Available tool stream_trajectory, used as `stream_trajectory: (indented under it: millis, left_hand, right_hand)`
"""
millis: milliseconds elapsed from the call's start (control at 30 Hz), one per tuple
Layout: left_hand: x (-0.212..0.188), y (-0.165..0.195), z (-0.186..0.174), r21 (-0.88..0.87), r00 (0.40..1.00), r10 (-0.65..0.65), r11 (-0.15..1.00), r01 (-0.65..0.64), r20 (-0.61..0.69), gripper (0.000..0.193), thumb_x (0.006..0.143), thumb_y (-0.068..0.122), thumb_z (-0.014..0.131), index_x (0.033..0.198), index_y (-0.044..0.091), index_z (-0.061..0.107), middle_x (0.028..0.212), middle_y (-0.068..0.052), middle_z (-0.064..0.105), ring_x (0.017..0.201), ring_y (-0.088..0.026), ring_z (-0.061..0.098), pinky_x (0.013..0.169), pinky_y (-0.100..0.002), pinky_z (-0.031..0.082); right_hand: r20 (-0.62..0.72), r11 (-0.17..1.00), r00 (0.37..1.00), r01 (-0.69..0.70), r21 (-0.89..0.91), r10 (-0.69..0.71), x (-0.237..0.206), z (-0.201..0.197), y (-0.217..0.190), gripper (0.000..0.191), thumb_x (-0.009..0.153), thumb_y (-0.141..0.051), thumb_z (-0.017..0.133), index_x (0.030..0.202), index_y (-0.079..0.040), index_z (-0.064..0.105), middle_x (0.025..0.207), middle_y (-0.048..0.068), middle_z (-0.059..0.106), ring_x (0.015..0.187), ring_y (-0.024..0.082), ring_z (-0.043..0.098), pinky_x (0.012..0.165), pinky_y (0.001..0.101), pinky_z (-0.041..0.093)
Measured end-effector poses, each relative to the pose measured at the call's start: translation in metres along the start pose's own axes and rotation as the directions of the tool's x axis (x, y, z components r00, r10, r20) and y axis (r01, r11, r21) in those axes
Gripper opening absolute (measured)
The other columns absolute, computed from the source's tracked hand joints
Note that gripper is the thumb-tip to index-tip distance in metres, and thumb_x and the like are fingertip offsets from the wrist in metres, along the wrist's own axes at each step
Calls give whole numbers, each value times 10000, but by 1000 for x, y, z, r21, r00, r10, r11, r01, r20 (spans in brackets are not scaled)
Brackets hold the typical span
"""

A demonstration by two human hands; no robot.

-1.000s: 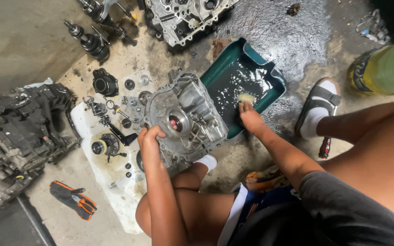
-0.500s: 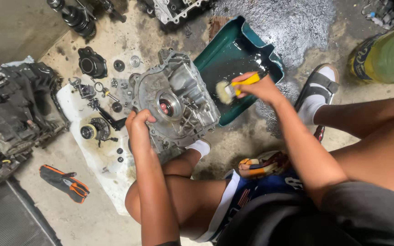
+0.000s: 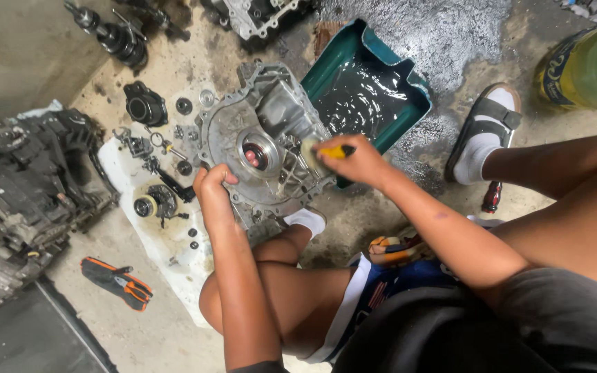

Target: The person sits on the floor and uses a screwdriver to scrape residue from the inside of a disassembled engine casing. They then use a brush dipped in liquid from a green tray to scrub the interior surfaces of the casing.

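Observation:
A grey metal gearbox housing (image 3: 271, 124) stands tilted on the floor in front of my knees. My left hand (image 3: 210, 185) grips its lower left rim. My right hand (image 3: 354, 160) is closed on a yellow-handled brush (image 3: 326, 150), whose bristles press against the right side of the housing. Behind the housing lies a teal tray (image 3: 409, 90) filled with dark liquid.
Small gears, bearings and a black cover (image 3: 145, 105) lie on a white sheet (image 3: 174, 242) at left. A dark engine block (image 3: 22, 186) sits far left, orange-black pliers (image 3: 120, 282) lower left, shafts (image 3: 115, 38) at top. A yellow-green container (image 3: 585, 65) stands at right.
My right hand has lifted the brush out of the teal tray and brought it left onto the housing. The left hand keeps its hold on the rim.

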State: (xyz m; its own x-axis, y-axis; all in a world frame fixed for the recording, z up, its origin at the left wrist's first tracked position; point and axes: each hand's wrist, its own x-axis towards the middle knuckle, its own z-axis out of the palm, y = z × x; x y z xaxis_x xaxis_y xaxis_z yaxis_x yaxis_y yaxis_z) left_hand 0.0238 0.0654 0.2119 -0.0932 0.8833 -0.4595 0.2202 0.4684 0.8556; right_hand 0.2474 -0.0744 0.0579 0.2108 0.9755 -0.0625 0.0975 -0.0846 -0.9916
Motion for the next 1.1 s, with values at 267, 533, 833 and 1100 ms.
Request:
stream_trajectory:
  millis: [267,533,833,1100]
  left_hand:
    - [1,-2,6,-12,997,56,998,-55,54,110,614,41,582,665,85,495,749,0,535,774,-140,476,746,-269,338]
    - [4,0,-6,38,997,63,997,-65,44,131,624,42,597,639,85,475,684,3,480,687,-139,415,656,-290,297]
    - [-11,1,-4,-19,1000,12,1000,-12,10,149,617,47,593,663,103,464,725,10,477,728,-145,437,685,-290,333]
    - [-22,13,4,-44,998,44,998,-42,47,153,594,39,583,688,82,470,772,-14,512,782,-165,458,737,-284,358]
  right_hand:
    - [-114,988,992,-69,-138,53,13,-9,0,200,942,-186,743,1102,-74,788,1112,114,778,990,227,753,901,322,581]
    - [-170,995,981,-99,-16,95,6,-25,-5,202,954,-190,773,1127,-89,795,1123,93,793,1011,144,745,922,295,571]
    - [-60,997,997,-48,-59,44,-1,5,7,208,952,-161,752,1140,-78,785,1111,83,791,985,117,746,867,269,574]
    - [-175,971,957,-238,-26,230,-2,19,-10,231,925,-189,751,1129,-88,786,1037,135,787,908,239,762,810,314,581]
